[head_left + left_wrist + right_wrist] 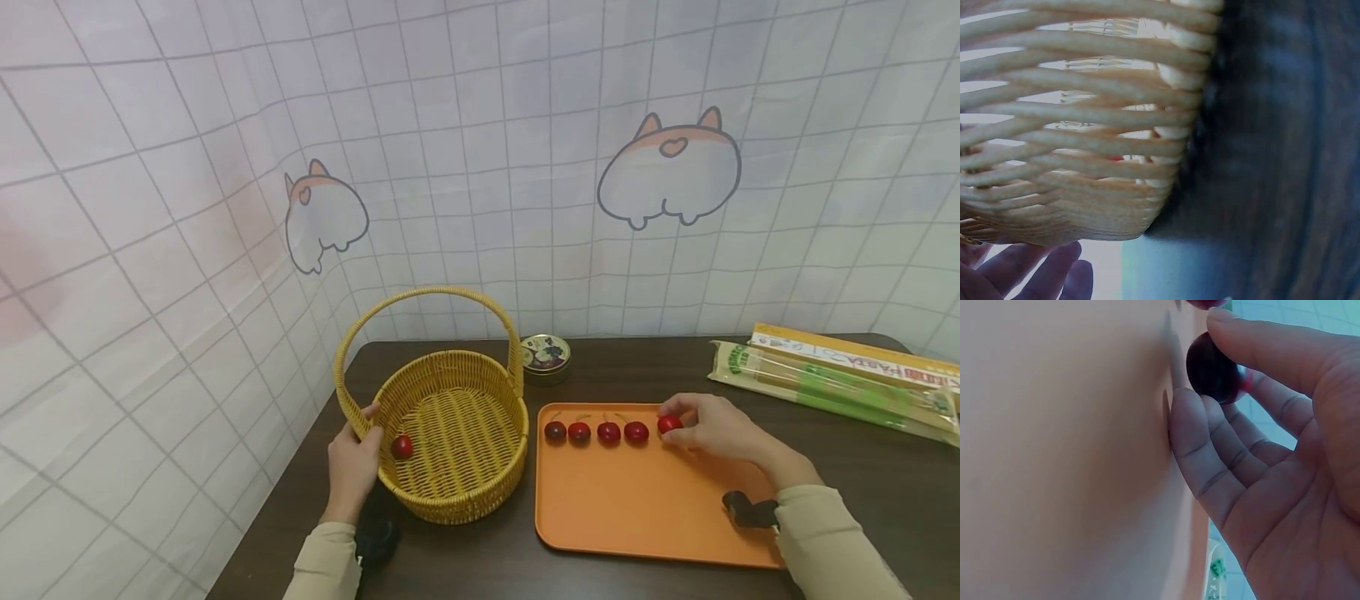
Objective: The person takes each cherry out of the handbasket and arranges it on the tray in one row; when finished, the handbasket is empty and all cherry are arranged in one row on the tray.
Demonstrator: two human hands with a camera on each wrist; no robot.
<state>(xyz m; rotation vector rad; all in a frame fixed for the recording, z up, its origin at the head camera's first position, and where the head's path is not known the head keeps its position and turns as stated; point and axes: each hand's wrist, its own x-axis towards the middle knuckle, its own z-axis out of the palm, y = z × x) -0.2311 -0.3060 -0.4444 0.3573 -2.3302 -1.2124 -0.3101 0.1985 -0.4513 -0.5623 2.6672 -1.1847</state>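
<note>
My left hand (352,467) holds the yellow wicker basket (480,505) by its left side, near the foot of the tall handle. In the left wrist view, its fingers (1054,269) lie against the woven outer wall. One red cherry (402,447) lies inside the basket, at the left. Over the far part of the orange tray (637,508), my right hand (708,425) pinches a cherry (1210,369) between thumb and fingertips. Left of it, several dark red cherries (608,433) with stems stand in a row along the tray's far edge.
A round tin (546,358) stands behind the basket, by the right foot of its handle. Long pasta packets (825,383) lie at the back right of the dark table (480,567). A white grid-patterned cloth (480,208) hangs behind and to the left.
</note>
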